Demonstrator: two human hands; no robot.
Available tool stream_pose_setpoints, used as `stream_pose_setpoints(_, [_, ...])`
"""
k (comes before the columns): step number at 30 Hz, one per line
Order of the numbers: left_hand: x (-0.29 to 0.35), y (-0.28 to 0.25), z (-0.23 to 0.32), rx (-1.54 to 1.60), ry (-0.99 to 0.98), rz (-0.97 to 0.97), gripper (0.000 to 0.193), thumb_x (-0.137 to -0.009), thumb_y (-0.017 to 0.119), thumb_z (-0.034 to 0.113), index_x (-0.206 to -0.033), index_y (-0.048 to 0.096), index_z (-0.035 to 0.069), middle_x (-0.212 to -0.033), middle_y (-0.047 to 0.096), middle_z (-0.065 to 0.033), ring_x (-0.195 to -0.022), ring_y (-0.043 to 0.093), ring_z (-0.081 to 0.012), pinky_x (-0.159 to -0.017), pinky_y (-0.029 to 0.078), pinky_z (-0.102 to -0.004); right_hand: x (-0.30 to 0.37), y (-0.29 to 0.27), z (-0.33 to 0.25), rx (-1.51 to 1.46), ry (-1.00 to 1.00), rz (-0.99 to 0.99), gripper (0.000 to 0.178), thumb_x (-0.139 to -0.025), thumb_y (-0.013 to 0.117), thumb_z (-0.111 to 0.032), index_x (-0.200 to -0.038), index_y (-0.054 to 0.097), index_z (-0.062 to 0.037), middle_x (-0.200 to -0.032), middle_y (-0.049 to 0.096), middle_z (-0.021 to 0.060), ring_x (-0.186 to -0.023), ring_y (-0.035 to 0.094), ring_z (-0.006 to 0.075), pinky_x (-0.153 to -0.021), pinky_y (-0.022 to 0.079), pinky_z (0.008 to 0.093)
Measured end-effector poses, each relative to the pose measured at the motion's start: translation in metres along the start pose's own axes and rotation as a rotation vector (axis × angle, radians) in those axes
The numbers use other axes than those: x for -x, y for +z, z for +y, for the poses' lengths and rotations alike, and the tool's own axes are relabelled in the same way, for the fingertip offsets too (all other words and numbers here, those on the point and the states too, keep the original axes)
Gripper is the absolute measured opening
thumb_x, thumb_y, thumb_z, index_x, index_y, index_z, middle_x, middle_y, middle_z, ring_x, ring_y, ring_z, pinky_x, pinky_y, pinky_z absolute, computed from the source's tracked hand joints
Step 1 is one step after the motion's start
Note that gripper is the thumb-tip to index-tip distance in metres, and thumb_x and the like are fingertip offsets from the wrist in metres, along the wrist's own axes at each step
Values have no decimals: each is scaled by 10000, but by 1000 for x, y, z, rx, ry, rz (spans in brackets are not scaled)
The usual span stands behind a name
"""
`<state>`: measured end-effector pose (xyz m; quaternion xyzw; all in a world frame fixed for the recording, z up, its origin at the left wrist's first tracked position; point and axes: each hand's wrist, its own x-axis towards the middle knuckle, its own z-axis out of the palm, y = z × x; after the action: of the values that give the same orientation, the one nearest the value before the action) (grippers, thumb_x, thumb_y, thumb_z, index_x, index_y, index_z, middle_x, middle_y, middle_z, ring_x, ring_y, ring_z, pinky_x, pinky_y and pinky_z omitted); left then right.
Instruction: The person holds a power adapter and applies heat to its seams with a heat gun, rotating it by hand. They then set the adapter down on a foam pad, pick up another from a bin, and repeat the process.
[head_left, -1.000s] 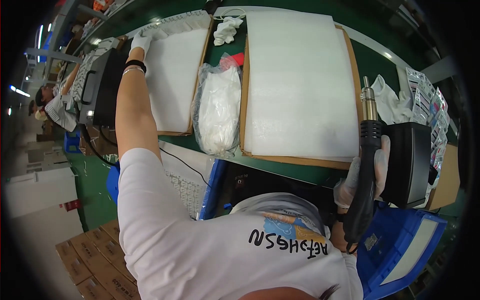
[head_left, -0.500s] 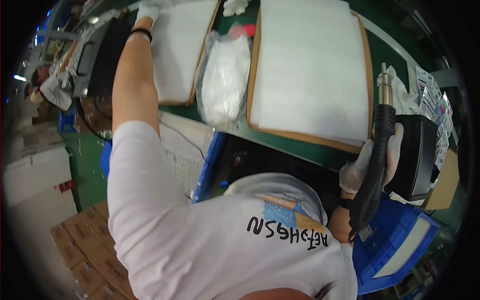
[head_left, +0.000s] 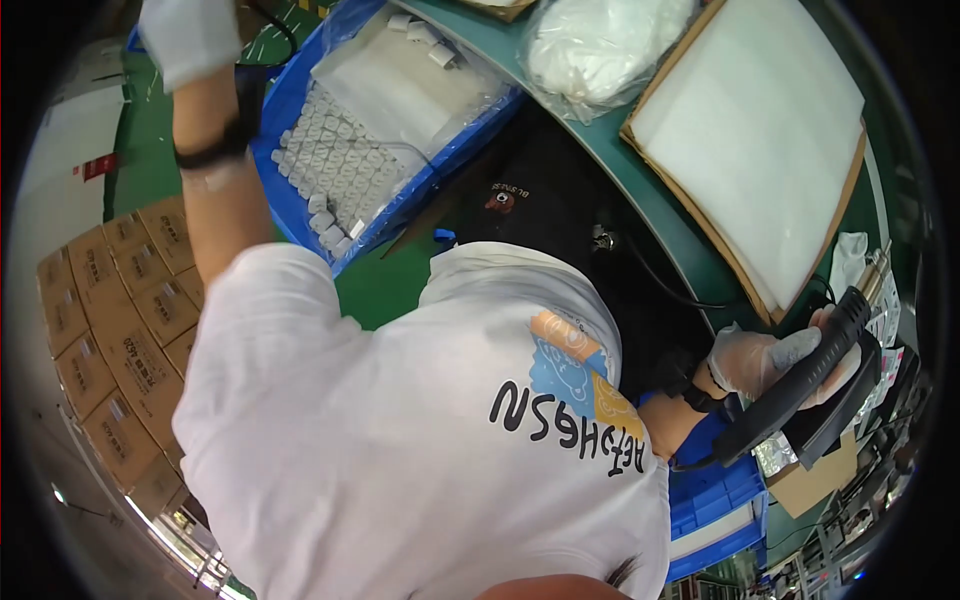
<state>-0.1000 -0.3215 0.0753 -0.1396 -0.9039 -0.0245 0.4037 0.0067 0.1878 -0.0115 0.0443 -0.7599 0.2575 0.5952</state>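
My right hand, in a thin white glove, is wrapped round the black handle of a hot air gun. Its metal nozzle points up and to the right, away from me. My left hand, gloved in white too, is raised at the upper left; its fingers are smeared and partly cut off by the frame's edge. Below and to its right stands a blue bin of small white blocks in rows, with a translucent sheet over part of them.
On the green bench lie a cardboard tray lined with white foam sheet and a clear bag of white material. A black box stands by my right hand, a blue crate below. Brown cartons are stacked left.
My view has turned to the left, bringing the blue bin into sight. My left hand has left the white foam sheet on the bench and swung out left. The right hand still grips the hot air gun.
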Motion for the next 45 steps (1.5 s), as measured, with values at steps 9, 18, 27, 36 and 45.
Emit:
stream_pose_setpoints(9, [296, 80, 4, 326, -1195, -626, 413, -842, 657, 216, -1182, 593, -9, -1180, 618, -177, -1059, 610, -241, -899, 470, -317, -1, 1, -3, -37, -144, -49, 355, -991, 429, -214, -1205, 453, 68, -964, 598, 230, -785, 661, 272, -672, 588, 325])
stream_pose_setpoints(18, [255, 227, 25, 275, -848, -588, 858, -668, 780, 384, -1333, 417, -17, -1209, 559, -242, -1108, 546, -374, -942, 454, -390, -10, 6, -16, -87, -132, -57, 319, -895, 616, -85, -1157, 508, 61, -1012, 620, 175, -800, 652, 219, -725, 566, 306])
stream_pose_setpoints(27, [207, 327, 18, 194, -1104, -619, 496, -743, 703, 271, -1151, 526, 52, -1140, 606, -156, -1022, 592, -312, -858, 490, -371, 2, 5, -14, -4, -47, -101, 382, -897, 607, -90, -1231, 491, 54, -1088, 616, 193, -928, 637, 252, -831, 548, 325])
stream_pose_setpoints(36, [250, 375, -15, 434, -1174, -438, 456, -748, 698, 209, -1140, 529, 50, -1106, 616, -136, -969, 606, -276, -838, 495, -355, 5, 0, 10, 225, -40, -108, 372, -908, 592, -122, -1210, 494, 72, -1074, 616, 198, -907, 638, 261, -818, 560, 331])
stream_pose_setpoints(45, [276, 281, 10, 848, -1140, -221, 489, -730, 698, 50, -1151, 462, -30, -975, 605, -126, -888, 602, -230, -799, 501, -319, 7, 8, 9, 146, -137, 12, 354, -844, 659, -37, -1150, 516, 67, -1030, 619, 185, -858, 636, 256, -765, 568, 326])
